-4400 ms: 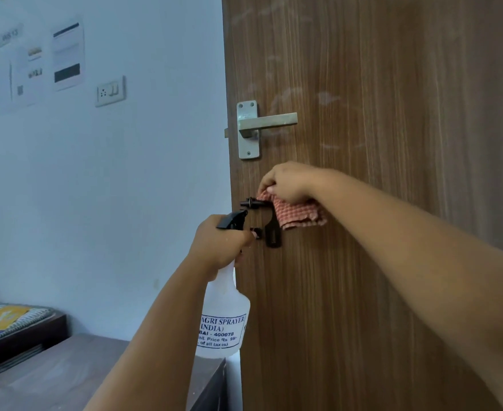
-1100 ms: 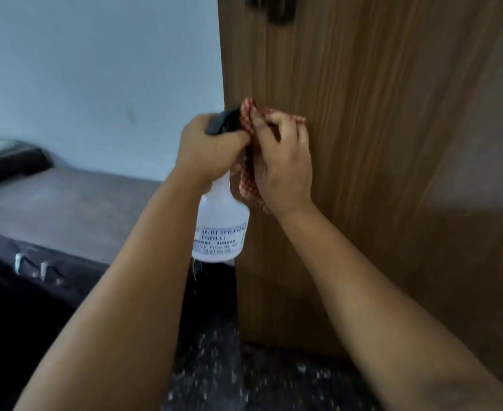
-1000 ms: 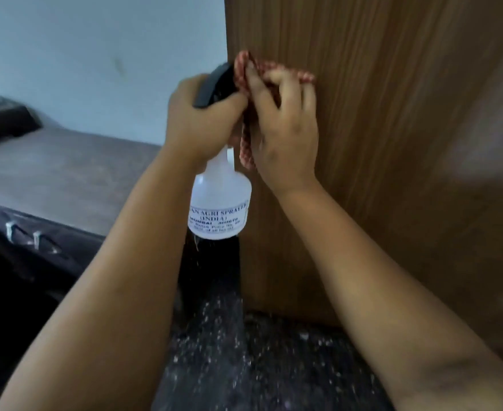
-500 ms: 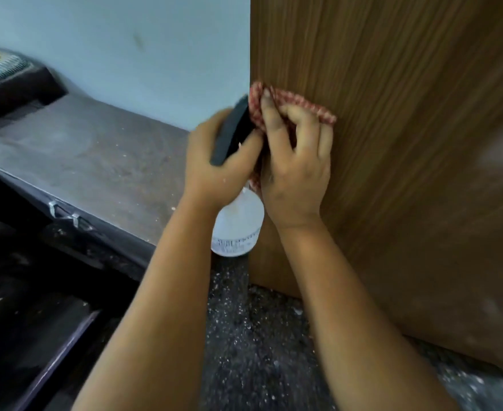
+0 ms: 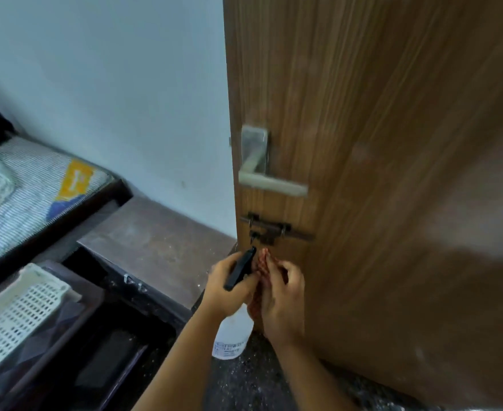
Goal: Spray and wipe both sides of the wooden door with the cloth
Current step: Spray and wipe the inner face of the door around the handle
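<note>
The right hand [image 5: 283, 298] is pressing a red checked cloth [image 5: 257, 287] against the wooden door [image 5: 377, 173], close to the door's left edge and just under the dark sliding bolt [image 5: 269, 229]; its fingers are curling over the bunched cloth and holding it to the wood, with part of the cloth hanging down between the two hands. The left hand [image 5: 229, 283] is gripping the neck of a spray bottle [image 5: 232, 333], fingers wrapping round it below the black spray head [image 5: 241, 269], which is pointing up toward the bolt. The two hands are sitting right beside each other, touching or nearly so. The bottle's white body is hanging below the left hand, its printed label too blurred to read. Above the bolt, a metal lever handle [image 5: 269, 180] is sticking out from the door. To the left, a pale wall [image 5: 111, 84] is standing behind a low brown bench [image 5: 155, 244], a striped mattress [image 5: 30, 188] and a white perforated basket [image 5: 16, 315]. The floor [image 5: 244, 387] below is looking dark and speckled.
</note>
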The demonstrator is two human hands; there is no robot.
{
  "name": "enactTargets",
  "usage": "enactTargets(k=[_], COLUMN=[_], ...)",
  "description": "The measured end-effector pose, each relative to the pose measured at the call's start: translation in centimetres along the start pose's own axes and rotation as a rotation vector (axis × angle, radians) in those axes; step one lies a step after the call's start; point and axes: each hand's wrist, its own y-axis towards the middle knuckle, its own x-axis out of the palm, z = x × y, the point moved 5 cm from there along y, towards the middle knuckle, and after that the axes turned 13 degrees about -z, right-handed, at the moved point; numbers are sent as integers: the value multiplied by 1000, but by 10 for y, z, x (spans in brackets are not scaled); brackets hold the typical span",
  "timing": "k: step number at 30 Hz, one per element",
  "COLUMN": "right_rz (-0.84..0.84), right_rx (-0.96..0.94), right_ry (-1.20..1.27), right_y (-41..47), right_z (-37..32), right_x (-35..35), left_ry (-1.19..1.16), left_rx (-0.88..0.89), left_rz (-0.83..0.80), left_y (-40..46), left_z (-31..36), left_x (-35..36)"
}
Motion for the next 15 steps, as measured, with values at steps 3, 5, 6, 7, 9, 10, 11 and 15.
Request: enactTargets(k=[3, 5, 6, 7, 9, 10, 11, 15], right_rz=[8, 23, 31, 29, 61, 82, 101, 54], right_rx=[38, 6, -19, -37, -61, -68, -59, 77], right_ry=[55, 42, 39, 41, 34, 16, 2, 11], right_y=[-2, 10, 18, 27, 40, 45, 49, 64], right_z=[-32, -51, -62, -70, -85, -90, -96, -94], right_x=[-54, -92, -109, -123, -151, -163, -174, -197], left_ry=[0, -31, -56, -77, -69, -52, -25, 78], left_rx=[-61, -84, -72, -69, -71, -69, -63, -55], left_rz=[42, 67, 74, 81, 97, 106, 108, 82], left_y=[-17, -24, -26, -27, -30, -32, -33, -27], left_z=[51, 78, 93, 104, 118, 126, 135, 161], left_x=[-8, -16, -22, -26, -35, -38, -42, -56])
